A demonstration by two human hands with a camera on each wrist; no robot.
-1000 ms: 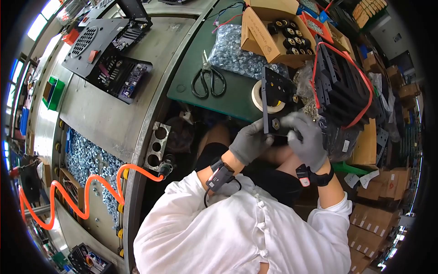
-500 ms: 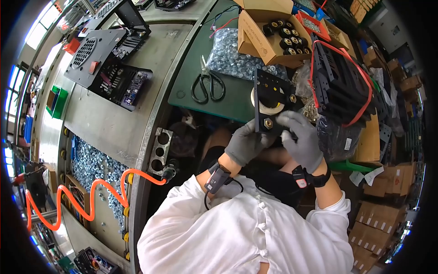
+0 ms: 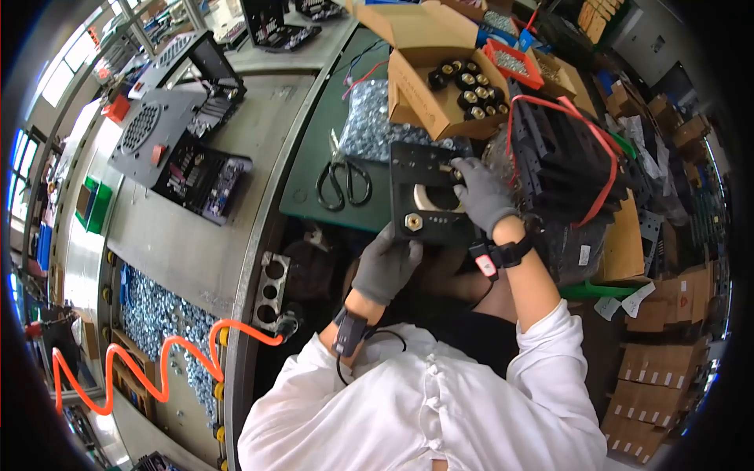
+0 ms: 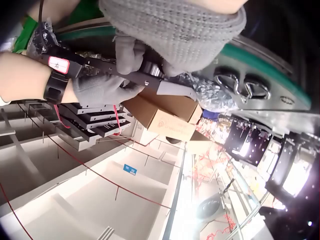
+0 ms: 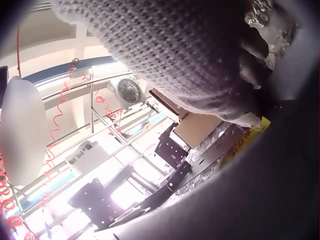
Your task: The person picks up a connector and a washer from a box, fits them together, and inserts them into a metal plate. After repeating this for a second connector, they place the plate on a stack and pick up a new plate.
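A black metal panel (image 3: 424, 159) with a large cutout faces up in the head view, a brass hex nut (image 3: 413, 222) in a round black piece at its lower left corner. My left hand (image 3: 385, 268), in a grey glove, grips the panel's bottom edge, thumb near that corner. At the upper right, the fingers of my gloved right hand (image 3: 484, 196) pinch a round black piece (image 3: 457, 176) on the panel, partly hidden by the fingers. Through the cutout shows a white tape roll (image 3: 422, 198). The left wrist view shows the panel (image 4: 135, 75) edge-on between both hands.
Black-handled scissors (image 3: 342, 185) lie on the green mat (image 3: 302, 169). Behind are a bag of metal parts (image 3: 366, 119) and an open carton (image 3: 416, 98) of round black pieces. Stacked black panels (image 3: 561, 157) with a red strap stand right; an orange coiled hose (image 3: 153, 377) hangs left.
The panel has turned from steeply tilted to facing the head camera and moved left. My right hand has moved from the lower edge up to the upper right piece. The left hand keeps its grip.
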